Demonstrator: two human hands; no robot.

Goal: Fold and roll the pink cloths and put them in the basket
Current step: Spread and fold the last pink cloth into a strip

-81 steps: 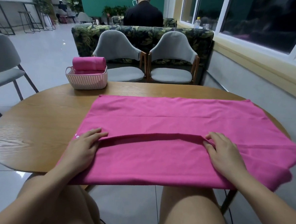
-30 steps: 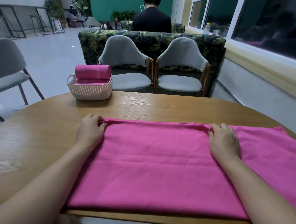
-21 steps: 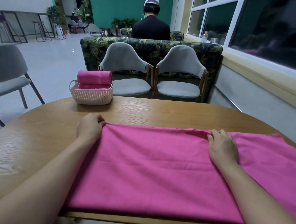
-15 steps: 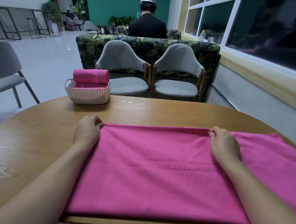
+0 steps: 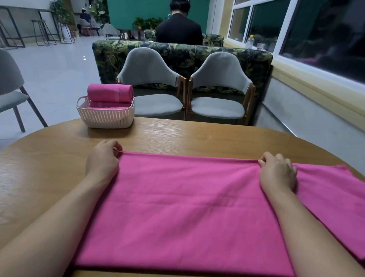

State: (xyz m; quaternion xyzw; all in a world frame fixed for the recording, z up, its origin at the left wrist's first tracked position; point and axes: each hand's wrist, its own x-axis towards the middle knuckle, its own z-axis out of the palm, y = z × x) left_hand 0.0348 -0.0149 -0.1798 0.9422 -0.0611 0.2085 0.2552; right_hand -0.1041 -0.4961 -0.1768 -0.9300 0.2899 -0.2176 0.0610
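Observation:
A large pink cloth point(image 5: 185, 207) lies folded flat across the near half of the wooden table point(image 5: 45, 172), its right end reaching the table's right edge. My left hand point(image 5: 103, 161) pinches the far edge of the cloth at its left corner. My right hand point(image 5: 277, 173) pinches the same far edge further right. A white slotted basket point(image 5: 105, 114) stands at the far left of the table, apart from my hands. A rolled pink cloth point(image 5: 110, 92) lies on top in it, with more pink cloth beneath.
Two grey chairs point(image 5: 152, 86) stand behind the far table edge, with a leaf-patterned sofa back behind them. Another grey chair point(image 5: 1, 86) is off to the left. A person in black point(image 5: 179, 27) sits facing away. A wall with windows runs along the right.
The near layer of the cloth has been carried away from me and laid over the far part, halving its depth. Both hands now rest at the far edge, hardly moving in the last second.

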